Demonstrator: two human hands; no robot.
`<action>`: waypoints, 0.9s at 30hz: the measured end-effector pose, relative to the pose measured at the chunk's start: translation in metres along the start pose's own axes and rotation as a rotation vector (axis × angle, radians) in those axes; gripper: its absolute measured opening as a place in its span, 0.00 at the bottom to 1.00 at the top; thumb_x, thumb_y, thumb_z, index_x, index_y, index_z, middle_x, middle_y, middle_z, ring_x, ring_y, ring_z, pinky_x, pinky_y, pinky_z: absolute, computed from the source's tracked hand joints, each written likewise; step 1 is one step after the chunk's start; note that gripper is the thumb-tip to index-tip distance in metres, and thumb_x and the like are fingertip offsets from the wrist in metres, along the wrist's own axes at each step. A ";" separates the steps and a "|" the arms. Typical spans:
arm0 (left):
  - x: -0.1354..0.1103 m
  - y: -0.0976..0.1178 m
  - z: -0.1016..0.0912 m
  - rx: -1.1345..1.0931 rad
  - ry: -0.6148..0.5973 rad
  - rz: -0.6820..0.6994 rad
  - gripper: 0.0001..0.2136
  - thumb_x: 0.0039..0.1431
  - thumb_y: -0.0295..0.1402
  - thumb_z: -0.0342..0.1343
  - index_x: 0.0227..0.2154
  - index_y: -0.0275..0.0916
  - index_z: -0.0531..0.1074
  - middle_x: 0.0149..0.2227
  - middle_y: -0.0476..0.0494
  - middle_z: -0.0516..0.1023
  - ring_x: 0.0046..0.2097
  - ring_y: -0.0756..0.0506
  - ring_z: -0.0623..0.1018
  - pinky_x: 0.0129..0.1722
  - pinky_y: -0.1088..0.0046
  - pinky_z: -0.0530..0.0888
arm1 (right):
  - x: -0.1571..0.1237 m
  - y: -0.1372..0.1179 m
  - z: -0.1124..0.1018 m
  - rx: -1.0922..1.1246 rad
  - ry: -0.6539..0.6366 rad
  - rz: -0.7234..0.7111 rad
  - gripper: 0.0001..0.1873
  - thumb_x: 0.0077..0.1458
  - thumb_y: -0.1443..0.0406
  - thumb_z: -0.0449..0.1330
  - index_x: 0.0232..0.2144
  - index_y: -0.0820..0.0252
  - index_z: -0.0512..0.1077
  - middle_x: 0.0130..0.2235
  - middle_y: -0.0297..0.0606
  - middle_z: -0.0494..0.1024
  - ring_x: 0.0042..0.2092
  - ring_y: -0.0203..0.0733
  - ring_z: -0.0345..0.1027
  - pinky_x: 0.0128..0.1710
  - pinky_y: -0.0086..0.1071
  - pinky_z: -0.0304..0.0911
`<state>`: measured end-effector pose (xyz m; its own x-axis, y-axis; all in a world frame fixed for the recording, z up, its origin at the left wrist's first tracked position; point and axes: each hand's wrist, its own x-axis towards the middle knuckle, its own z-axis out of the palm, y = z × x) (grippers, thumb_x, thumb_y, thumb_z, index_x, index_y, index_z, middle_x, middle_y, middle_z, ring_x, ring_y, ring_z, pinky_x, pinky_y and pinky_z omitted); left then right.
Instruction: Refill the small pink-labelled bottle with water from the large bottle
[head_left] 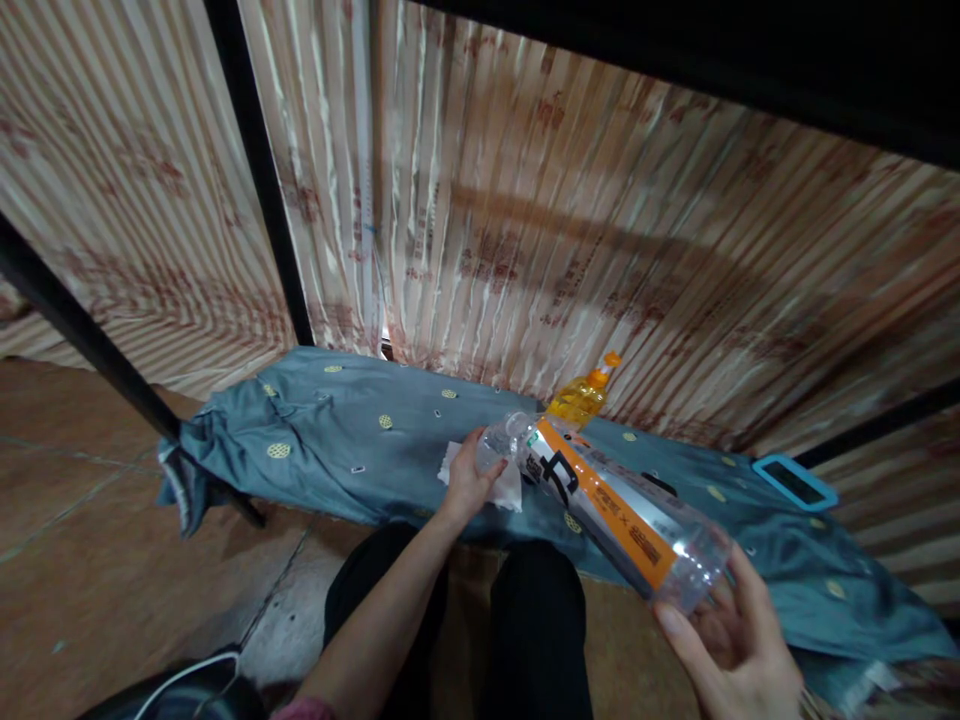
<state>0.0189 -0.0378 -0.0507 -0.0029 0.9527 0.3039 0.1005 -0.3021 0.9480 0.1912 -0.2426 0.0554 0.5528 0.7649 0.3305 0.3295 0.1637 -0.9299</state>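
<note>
A large clear plastic bottle (600, 500) with an orange, silver and black label slants across the view, its narrow end up and to the left. My left hand (469, 480) is closed around that narrow end. At the wide base, my right hand (731, 635) grips with thumb and fingers apart on either side. The bottle looks see-through, with no contents that I can make out. Under my left hand lies a white tissue (509, 488) on the grey-blue cloth (405, 445). Just behind the bottle stands a yellow liquid bottle (578, 402) with an orange cap.
A light-blue framed device with a dark screen (795, 482) rests on the cloth at the right. Dark metal poles (262, 170) stand at the left, and a patterned curtain (495, 220) hangs behind. Below, my knees (536, 610) are near the cloth's front edge.
</note>
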 end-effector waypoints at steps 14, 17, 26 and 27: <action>0.004 0.009 -0.005 0.019 -0.040 -0.035 0.24 0.47 0.27 0.64 0.49 0.37 0.69 0.47 0.40 0.79 0.50 0.39 0.77 0.54 0.59 0.71 | 0.002 -0.002 0.001 -0.043 -0.018 -0.013 0.49 0.48 0.54 0.70 0.65 0.60 0.53 0.55 0.49 0.72 0.50 0.59 0.72 0.46 0.43 0.73; 0.004 0.008 -0.007 0.008 -0.041 -0.035 0.25 0.46 0.27 0.65 0.49 0.37 0.69 0.48 0.39 0.78 0.51 0.39 0.77 0.55 0.59 0.71 | 0.006 0.012 -0.010 -0.057 -0.077 -0.055 0.49 0.47 0.57 0.70 0.65 0.59 0.52 0.55 0.47 0.72 0.49 0.59 0.72 0.44 0.43 0.74; 0.004 0.009 -0.006 0.004 -0.029 -0.064 0.25 0.44 0.27 0.65 0.48 0.38 0.69 0.48 0.41 0.79 0.51 0.39 0.77 0.55 0.60 0.70 | 0.001 -0.001 -0.002 -0.093 -0.011 -0.035 0.46 0.50 0.55 0.68 0.66 0.58 0.53 0.57 0.47 0.71 0.50 0.56 0.72 0.46 0.41 0.73; 0.004 0.009 -0.006 0.008 -0.029 -0.066 0.25 0.44 0.26 0.65 0.48 0.38 0.69 0.47 0.41 0.79 0.51 0.40 0.77 0.55 0.60 0.71 | 0.000 -0.002 -0.001 -0.097 -0.012 -0.036 0.46 0.50 0.54 0.68 0.66 0.59 0.53 0.56 0.47 0.71 0.50 0.56 0.72 0.46 0.41 0.73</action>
<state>0.0138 -0.0375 -0.0400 0.0189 0.9711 0.2381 0.1095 -0.2387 0.9649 0.1913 -0.2430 0.0575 0.5304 0.7671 0.3608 0.4214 0.1307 -0.8974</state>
